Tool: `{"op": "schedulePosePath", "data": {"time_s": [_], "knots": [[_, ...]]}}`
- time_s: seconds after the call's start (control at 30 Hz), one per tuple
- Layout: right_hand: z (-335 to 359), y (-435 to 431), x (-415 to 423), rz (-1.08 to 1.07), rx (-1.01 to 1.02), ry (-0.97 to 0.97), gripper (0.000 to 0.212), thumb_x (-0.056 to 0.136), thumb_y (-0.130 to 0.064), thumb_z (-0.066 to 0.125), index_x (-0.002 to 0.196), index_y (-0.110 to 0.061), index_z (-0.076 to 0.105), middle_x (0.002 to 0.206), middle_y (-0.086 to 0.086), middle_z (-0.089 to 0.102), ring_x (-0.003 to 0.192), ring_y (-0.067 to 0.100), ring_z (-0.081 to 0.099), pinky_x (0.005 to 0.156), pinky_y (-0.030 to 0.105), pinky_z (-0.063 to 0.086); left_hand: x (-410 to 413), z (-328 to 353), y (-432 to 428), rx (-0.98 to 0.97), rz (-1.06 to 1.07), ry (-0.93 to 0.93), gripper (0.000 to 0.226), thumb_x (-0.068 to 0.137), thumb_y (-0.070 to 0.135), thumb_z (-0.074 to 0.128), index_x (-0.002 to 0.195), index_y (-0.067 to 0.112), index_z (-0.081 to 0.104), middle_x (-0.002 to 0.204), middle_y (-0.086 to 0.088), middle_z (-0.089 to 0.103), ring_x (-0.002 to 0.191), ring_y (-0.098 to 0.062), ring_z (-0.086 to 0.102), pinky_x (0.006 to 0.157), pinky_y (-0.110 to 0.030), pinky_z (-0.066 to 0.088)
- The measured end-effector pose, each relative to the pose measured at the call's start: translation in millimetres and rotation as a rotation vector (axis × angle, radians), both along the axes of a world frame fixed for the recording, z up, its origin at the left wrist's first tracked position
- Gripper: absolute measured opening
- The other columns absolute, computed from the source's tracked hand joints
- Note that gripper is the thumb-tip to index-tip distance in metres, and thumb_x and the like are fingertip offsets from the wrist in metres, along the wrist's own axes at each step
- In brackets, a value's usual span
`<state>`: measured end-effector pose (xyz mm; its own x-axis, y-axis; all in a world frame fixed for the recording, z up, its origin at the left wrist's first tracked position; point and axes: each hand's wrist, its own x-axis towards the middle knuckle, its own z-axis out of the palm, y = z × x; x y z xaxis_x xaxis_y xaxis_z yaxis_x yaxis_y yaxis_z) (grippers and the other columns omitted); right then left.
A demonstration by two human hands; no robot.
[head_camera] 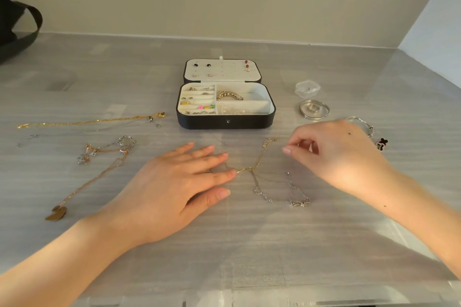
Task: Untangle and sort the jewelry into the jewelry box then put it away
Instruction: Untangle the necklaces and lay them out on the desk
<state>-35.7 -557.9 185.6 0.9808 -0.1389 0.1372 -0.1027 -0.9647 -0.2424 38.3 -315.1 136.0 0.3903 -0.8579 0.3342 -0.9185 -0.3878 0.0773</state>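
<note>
Left hand [174, 182] flat, pinning thin gold chain [259, 158] | chain slants away toward right hand [331, 154], fingers curled, pinch unclear | tangle with fine silver chain [272, 200] nearest left fingertips | open black jewelry box [224, 123] beyond both

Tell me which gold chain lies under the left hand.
The short gold chain before the box, touching left fingers; the others lie untouched leftward.

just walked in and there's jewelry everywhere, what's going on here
A person is untangling necklaces on the table. The left hand lies flat, pressing on a gold chain where it crosses a silver chain. The right hand hovers by the gold chain's far end, fingers curled; whether it pinches anything is unclear. The box stands open behind, partly filled. More chains lie to the left, bangles to the right.
</note>
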Motion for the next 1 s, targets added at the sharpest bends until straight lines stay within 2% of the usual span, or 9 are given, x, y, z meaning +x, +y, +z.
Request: {"op": "schedulePosePath", "data": {"time_s": [0.1, 0.17, 0.27, 0.4, 0.6, 0.67, 0.77, 0.87, 1.0], "knots": [[-2, 4, 9, 0.065, -0.028, -0.063, 0.010, 0.088, -0.037, 0.057, 0.089, -0.031, 0.065, 0.080, -0.014, 0.058, 0.070, 0.007, 0.048, 0.063, 0.025, 0.036, 0, 4, -2, -0.043, 0.007, -0.042, 0.041, 0.096, 0.043, 0.034, 0.113, 0.025, 0.067, 0.124, 0.000, 0.062, 0.120, -0.021, 0.054, 0.103, -0.040, 0.038], [-1, 5, 11, 0.125, 0.028, -0.057, 0.008, 0.086, -0.037, 0.060, 0.083, -0.031, 0.065, 0.082, -0.013, 0.059, 0.071, 0.002, 0.047, 0.064, 0.021, 0.036, -2, 7, -5, -0.095, 0.011, -0.069, 0.037, 0.095, 0.039, 0.040, 0.106, 0.021, 0.071, 0.113, 0.000, 0.067, 0.107, -0.024, 0.060, 0.094, -0.035, 0.041], [2, 8, 4, 0.197, 0.071, 0.047, 0.008, 0.081, -0.039, 0.065, 0.076, -0.034, 0.061, 0.080, -0.015, 0.056, 0.074, -0.004, 0.046, 0.069, 0.014, 0.035, -8, 10, -13, -0.096, 0.021, -0.076, 0.035, 0.094, 0.040, 0.042, 0.105, 0.022, 0.070, 0.104, 0.001, 0.064, 0.094, -0.023, 0.057, 0.085, -0.032, 0.040], [0, 11, 0, 0.220, 0.024, 0.129, 0.006, 0.085, -0.033, 0.063, 0.085, -0.027, 0.064, 0.081, -0.012, 0.053, 0.080, 0.006, 0.046, 0.071, 0.022, 0.034, -13, 9, -26, 0.043, 0.034, -0.072, 0.043, 0.093, 0.050, 0.034, 0.116, 0.030, 0.064, 0.105, 0.001, 0.059, 0.097, -0.022, 0.053, 0.087, -0.032, 0.034], [-9, 12, 3, 0.217, -0.019, 0.122, 0.007, 0.094, -0.025, 0.049, 0.088, -0.023, 0.052, 0.082, -0.013, 0.041, 0.085, 0.007, 0.035, 0.070, 0.017, 0.022, -8, 11, -35, 0.100, 0.017, -0.075, 0.041, 0.094, 0.051, 0.031, 0.114, 0.037, 0.064, 0.104, 0.001, 0.059, 0.096, -0.022, 0.054, 0.084, -0.036, 0.034], [-9, 11, 4, 0.177, 0.063, 0.091, 0.013, 0.095, -0.022, 0.048, 0.082, -0.024, 0.045, 0.077, -0.014, 0.043, 0.079, 0.009, 0.040, 0.066, 0.019, 0.027, -6, 11, -35, 0.105, 0.014, -0.080, 0.041, 0.094, 0.051, 0.030, 0.114, 0.038, 0.064, 0.104, 0.001, 0.059, 0.095, -0.022, 0.054, 0.084, -0.037, 0.034], [-5, 8, 7, 0.112, 0.265, 0.037, 0.019, 0.094, -0.017, 0.048, 0.076, -0.023, 0.045, 0.066, -0.014, 0.052, 0.061, 0.004, 0.046, 0.058, 0.016, 0.035, -2, 11, -37, 0.108, 0.021, -0.076, 0.043, 0.094, 0.053, 0.028, 0.115, 0.038, 0.062, 0.104, 0.002, 0.058, 0.097, -0.022, 0.054, 0.084, -0.037, 0.035], [-2, 3, 12, 0.087, 0.505, 0.046, 0.020, 0.093, -0.010, 0.048, 0.075, -0.019, 0.049, 0.062, -0.010, 0.061, 0.046, 0.005, 0.039, 0.049, 0.017, 0.030, 3, 12, -40, 0.110, 0.005, -0.072, 0.044, 0.094, 0.053, 0.028, 0.117, 0.038, 0.062, 0.109, 0.003, 0.059, 0.100, -0.020, 0.054, 0.085, -0.037, 0.037], [2, -6, 18, 0.079, 0.819, 0.126, 0.020, 0.091, -0.003, 0.051, 0.079, -0.019, 0.055, 0.059, -0.005, 0.059, 0.056, 0.015, 0.036, 0.054, 0.026, 0.029, 6, 4, -35, 0.103, -0.062, -0.058, 0.045, 0.095, 0.050, 0.029, 0.126, 0.034, 0.056, 0.128, 0.006, 0.057, 0.119, -0.019, 0.052, 0.097, -0.033, 0.039]]}}
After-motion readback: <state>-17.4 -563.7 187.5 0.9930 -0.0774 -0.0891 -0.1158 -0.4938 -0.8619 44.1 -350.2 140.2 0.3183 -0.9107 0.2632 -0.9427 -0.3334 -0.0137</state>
